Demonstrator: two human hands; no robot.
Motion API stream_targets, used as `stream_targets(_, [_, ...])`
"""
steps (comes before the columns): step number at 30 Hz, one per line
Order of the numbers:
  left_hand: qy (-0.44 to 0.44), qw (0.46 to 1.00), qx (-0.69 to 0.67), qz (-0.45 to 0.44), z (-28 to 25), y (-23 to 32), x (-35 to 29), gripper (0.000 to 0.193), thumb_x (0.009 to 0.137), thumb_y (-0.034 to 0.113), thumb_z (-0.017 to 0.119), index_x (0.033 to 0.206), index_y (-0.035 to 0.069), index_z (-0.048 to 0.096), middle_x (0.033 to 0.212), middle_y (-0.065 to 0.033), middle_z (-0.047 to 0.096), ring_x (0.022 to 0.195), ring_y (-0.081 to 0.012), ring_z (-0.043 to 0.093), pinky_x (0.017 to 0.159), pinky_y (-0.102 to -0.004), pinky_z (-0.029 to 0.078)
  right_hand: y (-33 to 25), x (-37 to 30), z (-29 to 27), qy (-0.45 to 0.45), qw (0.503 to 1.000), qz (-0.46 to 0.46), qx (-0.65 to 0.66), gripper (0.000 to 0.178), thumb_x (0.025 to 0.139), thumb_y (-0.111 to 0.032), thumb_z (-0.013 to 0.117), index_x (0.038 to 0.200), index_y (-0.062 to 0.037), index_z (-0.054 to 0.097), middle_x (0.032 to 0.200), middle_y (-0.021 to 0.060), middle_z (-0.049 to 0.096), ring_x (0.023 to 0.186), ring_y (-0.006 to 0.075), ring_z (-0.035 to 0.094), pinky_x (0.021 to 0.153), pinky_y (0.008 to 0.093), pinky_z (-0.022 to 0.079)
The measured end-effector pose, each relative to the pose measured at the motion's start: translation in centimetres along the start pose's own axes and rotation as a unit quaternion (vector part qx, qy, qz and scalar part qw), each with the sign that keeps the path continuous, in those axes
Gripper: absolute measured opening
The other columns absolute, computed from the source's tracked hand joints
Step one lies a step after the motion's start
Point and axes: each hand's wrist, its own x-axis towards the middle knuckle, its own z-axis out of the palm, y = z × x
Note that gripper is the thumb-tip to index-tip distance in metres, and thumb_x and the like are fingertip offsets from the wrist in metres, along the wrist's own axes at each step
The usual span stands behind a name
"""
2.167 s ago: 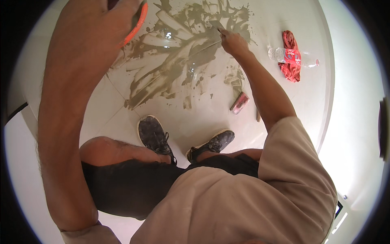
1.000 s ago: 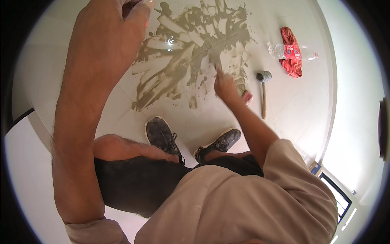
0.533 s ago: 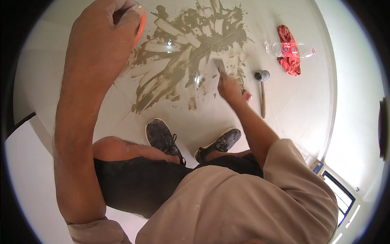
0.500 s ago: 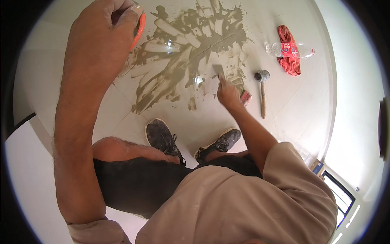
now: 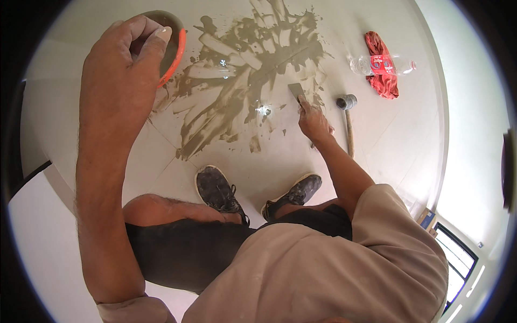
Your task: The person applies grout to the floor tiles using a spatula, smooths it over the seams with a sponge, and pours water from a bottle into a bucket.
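My left hand (image 5: 121,62) is raised at the upper left, its fingers closed over the edge of an orange-rimmed bowl (image 5: 179,59). Grey paste coats the bowl's inside; my hand hides part of it. My right hand (image 5: 315,123) grips a putty knife, its flat blade (image 5: 295,90) pointing up and left over the floor. Whether the blade touches the tiles I cannot tell. Below and between both hands spreads a streaky patch of wet grey-brown grout (image 5: 207,121) on pale floor tiles.
Right of my right hand lies a rubber mallet (image 5: 347,102) with a wooden handle. Farther right, a clear plastic bottle (image 5: 403,65) with a red label lies across a crumpled red cloth (image 5: 374,44). My dark shoes (image 5: 215,188) stand at the near side of the grout. A wall rises along the right.
My left hand has come down slightly, bringing more of the bowl into view. My right hand has shifted a little right, and the putty knife's blade has turned.
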Motion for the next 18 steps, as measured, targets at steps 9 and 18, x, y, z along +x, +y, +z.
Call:
stream_targets(9, [-0.017, 1.0, -0.007, -0.006, -0.1, 0.5, -0.3, 0.028, 0.097, 0.025, 0.06, 0.1, -0.003, 0.067, 0.09, -0.0082, 0.063, 0.079, -0.0184, 0.058, 0.079, -0.0334, 0.048, 3.9, 10.0, -4.3, -0.067, 0.998, -0.011, 0.015, 0.045, 0.1, -0.021, 0.047, 0.144, -0.0284, 0.054, 0.128, 0.0162, 0.066, 0.12, 0.0372, 0.061, 0.102, 0.0478, 0.047])
stream_targets(18, [-0.029, 0.999, -0.043, 0.001, 1.6, 0.2, 0.4, 0.025, 0.097, 0.023, 0.06, 0.098, -0.001, 0.067, 0.088, -0.0061, 0.061, 0.078, -0.016, 0.055, 0.077, -0.0321, 0.046, 9.2, 13.7, -3.2, -0.082, 0.996, 0.018, -0.035, 0.043, 0.101, -0.027, 0.048, 0.142, -0.0371, 0.056, 0.128, 0.0149, 0.066, 0.116, 0.036, 0.064, 0.095, 0.0483, 0.052])
